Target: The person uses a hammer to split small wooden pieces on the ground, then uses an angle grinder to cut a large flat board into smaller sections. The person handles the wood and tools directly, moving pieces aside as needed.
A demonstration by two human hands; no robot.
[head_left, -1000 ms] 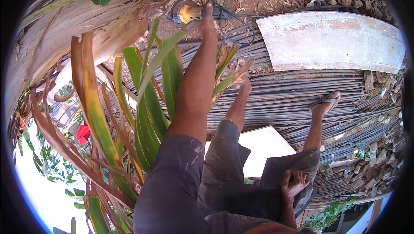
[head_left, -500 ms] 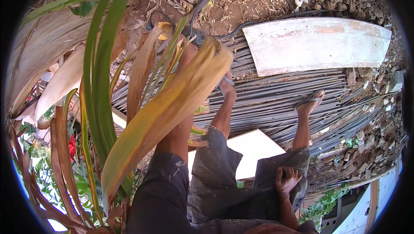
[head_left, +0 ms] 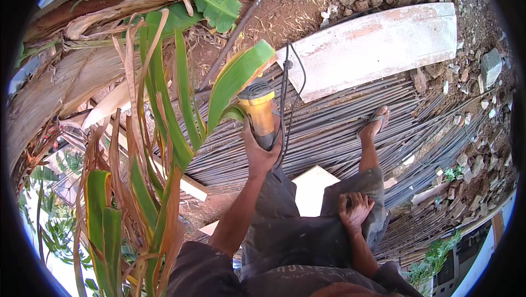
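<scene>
My left hand (head_left: 259, 153) is wrapped round the body of a yellow and black corded power tool, which looks like an angle grinder (head_left: 259, 115). Its dark vented end points away from me, and no disc can be made out. A black cord (head_left: 284, 86) hangs in a loop along the tool's right side. Just left of the tool, a green leaf with a yellow edge (head_left: 235, 81) partly overlaps it. My right hand (head_left: 356, 207) rests on my right thigh, its fingers loosely bent with nothing visible in them.
Long thin metal rods (head_left: 350, 113) lie in a bundle under my feet. A pale curved board (head_left: 378, 45) lies beyond them. Half-dried plant leaves (head_left: 159, 116) crowd the left side. A metal bar (head_left: 241, 26) lies on the soil, and broken rubble (head_left: 471, 171) covers the right.
My left arm has drawn back toward me, bringing the power tool and its cord nearer. The big leaf no longer covers my arm. My right hand stays on the thigh.
</scene>
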